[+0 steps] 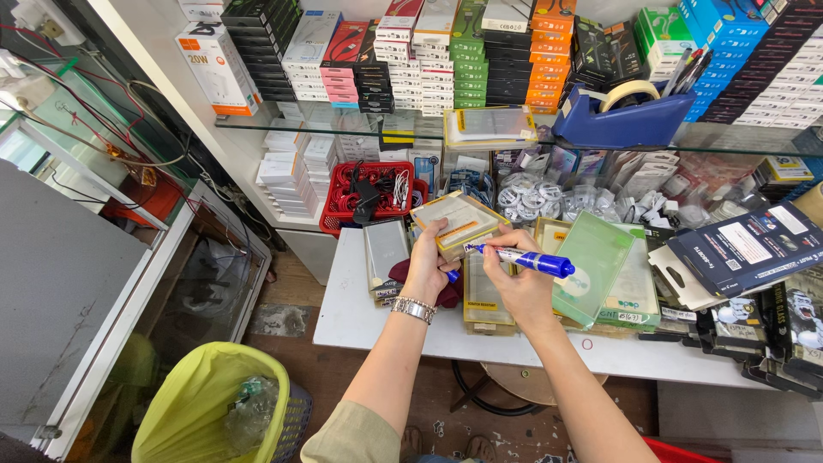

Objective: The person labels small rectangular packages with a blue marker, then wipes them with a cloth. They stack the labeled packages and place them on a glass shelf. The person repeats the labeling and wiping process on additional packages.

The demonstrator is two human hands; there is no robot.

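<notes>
Bin [184, 411]: yellow-green liner, at 7 o'clock in the head view, on the floor left of the table, well apart from both hands.
Basket [339, 210]: red, at 11 o'clock from the hands, holds black and white cables.
Table [351, 313]: white top, carries stacked flat packs; its front edge runs below the wrists.
Grey pack [383, 250]: flat, lies just left of the left hand, at its 10 o'clock.
Left hand [426, 266]: closed around the lower left of the box; thumb on its top face, fingers underneath. A metal bracelet [414, 309] sits on the wrist.
Box [459, 225]: flat, yellow-edged with a pale face, held tilted above the table at 12 o'clock from the left hand, touching that hand.
Marker [523, 258]: blue barrel, white tip end pointing left to 9 o'clock; tip sits at the lower right edge of the box. Contact with the box cannot be confirmed.
Right hand [514, 279]: closed on the marker in a writing grip, just right of the left hand.
Green pack [596, 261]: translucent, at 3 o'clock from the right hand, leaning on a stack just beside the marker's end.
Tape dispenser [621, 120]: blue, on the glass shelf at 1 o'clock, well apart from the hands.
Dark card [741, 249]: navy, flat, at far right, 3 o'clock.
</notes>
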